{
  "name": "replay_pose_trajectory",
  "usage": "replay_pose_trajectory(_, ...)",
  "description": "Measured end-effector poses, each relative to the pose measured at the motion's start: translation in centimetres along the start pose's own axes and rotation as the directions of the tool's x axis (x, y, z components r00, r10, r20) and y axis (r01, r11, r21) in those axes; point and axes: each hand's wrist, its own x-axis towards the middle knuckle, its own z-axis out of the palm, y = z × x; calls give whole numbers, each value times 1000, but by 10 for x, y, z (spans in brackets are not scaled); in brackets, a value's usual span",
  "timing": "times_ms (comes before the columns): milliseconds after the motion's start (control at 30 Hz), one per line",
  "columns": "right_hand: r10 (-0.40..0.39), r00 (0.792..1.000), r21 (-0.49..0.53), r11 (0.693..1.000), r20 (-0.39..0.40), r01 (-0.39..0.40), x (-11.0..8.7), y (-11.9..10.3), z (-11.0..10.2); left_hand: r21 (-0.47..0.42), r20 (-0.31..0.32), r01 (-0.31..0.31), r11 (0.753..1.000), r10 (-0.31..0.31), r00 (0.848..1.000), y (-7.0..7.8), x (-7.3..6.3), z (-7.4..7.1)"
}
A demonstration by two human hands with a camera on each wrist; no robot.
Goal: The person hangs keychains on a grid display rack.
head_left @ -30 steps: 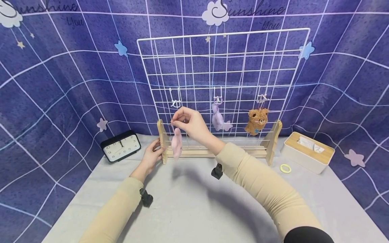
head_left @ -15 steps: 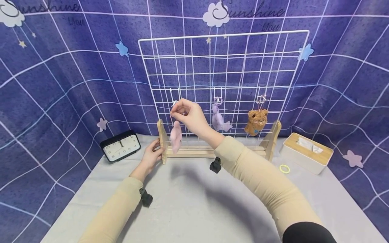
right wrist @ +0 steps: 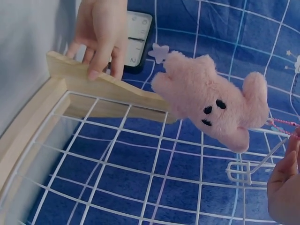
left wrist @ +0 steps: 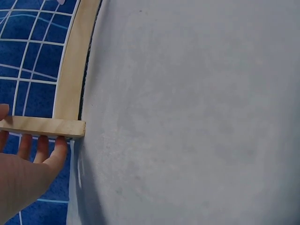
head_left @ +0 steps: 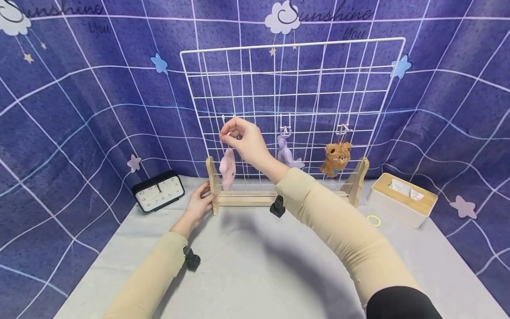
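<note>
My right hand (head_left: 249,144) pinches the pink beaded chain (right wrist: 283,129) of a plush keychain (head_left: 228,168), a fuzzy pink animal with dark eyes and nose. It dangles before the left part of a white wire grid rack (head_left: 292,44). A white wire hook (right wrist: 241,172) on the grid shows close to the right fingers in the right wrist view; in the head view the hand mostly covers it. Down at the left, my left hand (head_left: 198,206) grips the rack's wooden side foot (left wrist: 42,125), thumb on one side and fingers on the other.
A purple plush pendant (head_left: 284,153) and a brown bear plush (head_left: 336,159) hang from hooks further right. A black-framed clock (head_left: 158,191) stands at left. At right are a wood-lidded tissue box (head_left: 404,199) and a yellow-green ring (head_left: 373,220) on the table.
My right hand has risen and shifted slightly left with the pink plush keychain, up to the height of the left hook. The left hand stays on the wooden foot.
</note>
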Motion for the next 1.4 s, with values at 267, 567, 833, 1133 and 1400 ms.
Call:
replay_pose_trajectory(267, 36, 999, -7, 999, -33, -36, 8, 10, 1, -19, 6, -3, 1000, 3, 1000, -2, 2, 0)
replay_pose_trajectory(567, 94, 990, -20, 995, -100, -97, 5, 19, 3, -17, 5, -3, 1000, 3, 1000, -3, 2, 0)
replay_pose_trajectory(833, 81, 989, -68, 994, -126, -90, 8, 22, 2, -39, 23, 14, 999, -13, 1000, 15, -6, 3)
replay_pose_trajectory(1133, 105, 989, -139, 983, -108, -119, 9, 23, 3, -56, 25, 26, 998, -25, 999, 22, -12, 5)
replay_pose_trajectory(1400, 95, 988, -187, 976, -120, -116, 9, 24, 6, -22, 15, 11, 1000, -11, 1000, 11, -5, 3)
